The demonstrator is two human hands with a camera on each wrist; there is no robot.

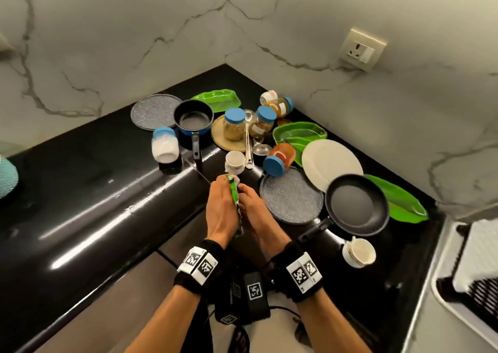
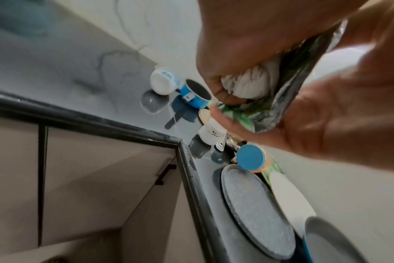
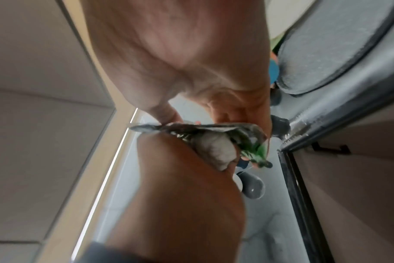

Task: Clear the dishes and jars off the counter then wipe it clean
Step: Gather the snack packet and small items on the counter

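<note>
Left hand (image 1: 219, 212) and right hand (image 1: 257, 217) both grip green packet (image 1: 234, 192) over desk (image 1: 113, 191) front edge; desk's left stretch bare.

Both forearms reach forward side by side, each wrist strapped with a black band. The left hand (image 1: 219, 212) and right hand (image 1: 257, 217) meet above the desk's front edge. Each grip is curled, fingers pinching a green packet (image 1: 234, 195) between them.

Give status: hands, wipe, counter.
Both hands, left and right, grip green packet with white wipe. Counter uncleared: jars, pans, plates remain.
</note>
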